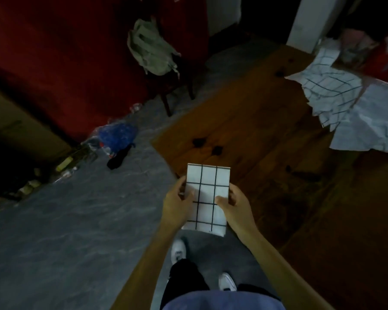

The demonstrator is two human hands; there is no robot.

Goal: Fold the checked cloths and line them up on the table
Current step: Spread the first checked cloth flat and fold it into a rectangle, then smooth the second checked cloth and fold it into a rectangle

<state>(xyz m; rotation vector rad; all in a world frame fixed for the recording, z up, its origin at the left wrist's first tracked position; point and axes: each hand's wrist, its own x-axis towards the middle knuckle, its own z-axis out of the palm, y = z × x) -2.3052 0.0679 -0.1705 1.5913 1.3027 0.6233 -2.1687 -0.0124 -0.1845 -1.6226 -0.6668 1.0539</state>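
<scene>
A folded white cloth with black checks (207, 186) is a narrow rectangle held over the near left corner of the wooden table (255, 121). My left hand (179, 202) grips its left edge and my right hand (231, 204) grips its right edge, thumbs on top. A heap of unfolded checked cloths (332, 92) lies crumpled at the far right of the table, partly over a plain white sheet (367, 130).
A chair with a green backpack (152, 50) stands beyond the table's left side. Blue plastic bags and bottles (114, 135) litter the grey floor by a red curtain. My white shoes (178, 250) are below the cloth.
</scene>
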